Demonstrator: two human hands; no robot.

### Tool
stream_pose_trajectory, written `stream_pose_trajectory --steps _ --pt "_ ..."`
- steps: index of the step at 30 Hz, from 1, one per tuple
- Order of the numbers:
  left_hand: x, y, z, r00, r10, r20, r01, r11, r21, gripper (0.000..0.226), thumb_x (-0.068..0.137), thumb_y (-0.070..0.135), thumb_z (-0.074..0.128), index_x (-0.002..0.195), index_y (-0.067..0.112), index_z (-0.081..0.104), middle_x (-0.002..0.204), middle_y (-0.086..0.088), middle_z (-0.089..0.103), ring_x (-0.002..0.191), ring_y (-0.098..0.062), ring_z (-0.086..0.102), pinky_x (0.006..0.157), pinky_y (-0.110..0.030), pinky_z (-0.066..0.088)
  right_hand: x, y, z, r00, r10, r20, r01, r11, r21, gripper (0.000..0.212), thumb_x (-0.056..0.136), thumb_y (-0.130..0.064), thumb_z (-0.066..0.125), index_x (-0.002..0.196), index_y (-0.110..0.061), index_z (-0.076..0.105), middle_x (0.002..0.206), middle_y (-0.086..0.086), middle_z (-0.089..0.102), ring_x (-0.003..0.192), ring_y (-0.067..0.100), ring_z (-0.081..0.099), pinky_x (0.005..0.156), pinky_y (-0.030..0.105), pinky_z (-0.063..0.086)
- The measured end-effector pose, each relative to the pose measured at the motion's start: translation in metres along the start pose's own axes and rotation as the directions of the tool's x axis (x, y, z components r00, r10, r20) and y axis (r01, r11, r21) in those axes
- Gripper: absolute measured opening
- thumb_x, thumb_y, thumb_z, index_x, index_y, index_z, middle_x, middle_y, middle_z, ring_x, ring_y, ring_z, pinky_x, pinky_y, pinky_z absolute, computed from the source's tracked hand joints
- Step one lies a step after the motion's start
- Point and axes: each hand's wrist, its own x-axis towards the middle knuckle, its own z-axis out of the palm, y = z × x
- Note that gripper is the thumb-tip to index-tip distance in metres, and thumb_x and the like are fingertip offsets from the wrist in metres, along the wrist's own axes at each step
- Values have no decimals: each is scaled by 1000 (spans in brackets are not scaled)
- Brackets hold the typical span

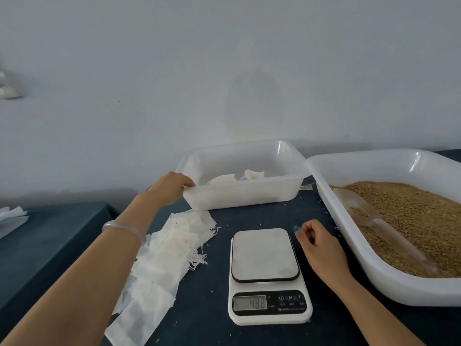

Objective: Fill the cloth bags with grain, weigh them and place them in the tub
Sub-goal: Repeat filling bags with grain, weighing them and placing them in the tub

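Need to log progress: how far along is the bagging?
Early. Done: a few bags lie in the tub. In hand: the left hand grips the tub's rim; the right hand is beside the bare scale. Left: a pile of empty bags and a tray of grain.

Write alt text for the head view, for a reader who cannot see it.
A person's left hand grips the rim of a white tub holding a few cloth bags; the right hand, loosely curled, is beside an empty scale. Flat bags lie at left, a tray of grain with a scoop at right.
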Motion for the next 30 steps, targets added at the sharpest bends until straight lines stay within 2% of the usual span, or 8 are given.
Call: stream_pose_trajectory --steps 2,6,9,12,15,18,25,30 --pt "-8 -2 -8 999 10 -52 -11 1000 -24 54 88 -5 37 115 27 70 122 6 63 108 -20 58 87 -38 50 0 0 0 1000 -2 0 2 1000 -2 18 96 -34 56 82 -29 48 66 -8 53 53 4 47 48 17 28" --pt "-38 -3 -23 960 -49 -276 23 995 -98 34 87 6 47 92 34 66 92 15 64 82 -12 60 68 -30 48 0 1 0 1000 -3 -5 3 1000 15 19 96 -35 57 80 -29 47 64 -7 53 52 5 47 48 18 29" --pt "-68 -1 -20 998 -39 -40 41 999 35 24 87 17 55 79 40 59 81 21 63 79 -7 60 70 -29 51 0 3 1 1000 -6 -13 6 1000 17 20 95 -36 56 79 -29 47 64 -7 54 51 4 48 47 18 29" --pt "-90 7 10 981 -18 194 -6 992 124 10 91 31 62 95 40 63 92 24 60 90 -2 58 81 -27 51 0 2 0 1000 -21 -12 21 1000 6 19 95 -36 56 80 -29 48 65 -6 55 52 6 50 48 21 31" --pt "-98 5 41 990 -3 138 -2 999 37 20 94 32 63 113 36 57 111 15 55 100 -6 57 86 -30 50 -2 2 0 999 -31 -8 31 1000 -4 17 96 -36 56 82 -29 49 66 -5 56 54 8 52 48 23 33" --pt "-98 -5 47 992 18 128 -8 997 -80 25 93 30 66 115 35 55 115 13 53 100 -6 57 89 -31 50 -2 3 0 1000 -28 -14 28 1000 1 17 96 -34 57 82 -28 49 68 -5 56 56 7 52 49 22 33" --pt "-105 -14 50 999 31 39 -29 998 -49 16 90 33 69 92 35 54 104 14 54 95 -2 53 85 -30 50 -2 2 0 1000 -25 -9 25 1000 4 16 96 -34 57 84 -25 51 69 -5 57 59 9 54 51 25 35" --pt "-108 -12 49 994 -65 -93 34 951 -306 13 89 24 72 83 30 62 84 18 66 80 -1 60 73 -24 51 -1 3 0 1000 -21 -5 21 1000 2 14 96 -33 57 87 -23 52 70 -5 57 61 10 54 52 25 36"
